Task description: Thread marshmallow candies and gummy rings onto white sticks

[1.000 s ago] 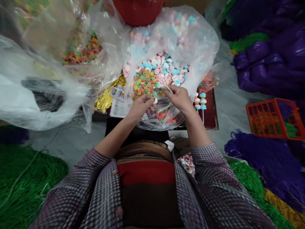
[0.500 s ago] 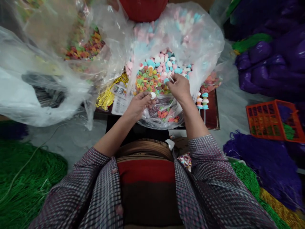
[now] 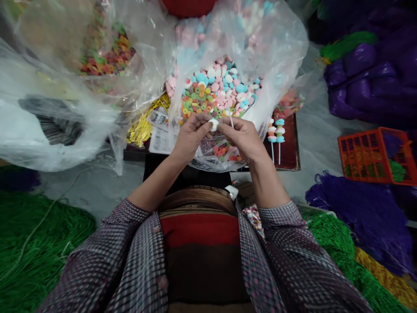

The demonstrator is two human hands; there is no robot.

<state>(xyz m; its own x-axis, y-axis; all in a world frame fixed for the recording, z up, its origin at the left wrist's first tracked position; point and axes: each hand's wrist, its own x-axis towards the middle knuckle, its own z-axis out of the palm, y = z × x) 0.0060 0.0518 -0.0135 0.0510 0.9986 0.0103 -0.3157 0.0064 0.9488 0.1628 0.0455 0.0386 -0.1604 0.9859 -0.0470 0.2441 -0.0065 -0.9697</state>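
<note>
A white candy [image 3: 213, 125] is pinched in the fingertips of my left hand [image 3: 194, 134]. The fingertips of my right hand [image 3: 240, 134] meet the other side of it, and a thin white stick [image 3: 231, 117] stands up between my right fingers. Both hands are over an open clear bag [image 3: 280, 56]. Inside it lie pink, white and blue candies [image 3: 228, 82] and colourful ring candies [image 3: 197, 102]. Whether my right hand also holds another candy is hidden. Right of my hands, two candy skewers [image 3: 275, 130] lie on the dark red table [image 3: 289, 150].
To the left are another clear bag of ring candies [image 3: 110, 61], gold tinsel [image 3: 141, 130] and printed paper [image 3: 160, 140]. A red container [image 3: 189, 6] is at the top. An orange basket [image 3: 361, 156] and purple strands [image 3: 361, 213] are at the right; green strands [image 3: 39, 243] lie lower left.
My right hand has come down and left with the stick, away from the candy pile, to meet my left hand at the white candy. The view has shifted slightly.
</note>
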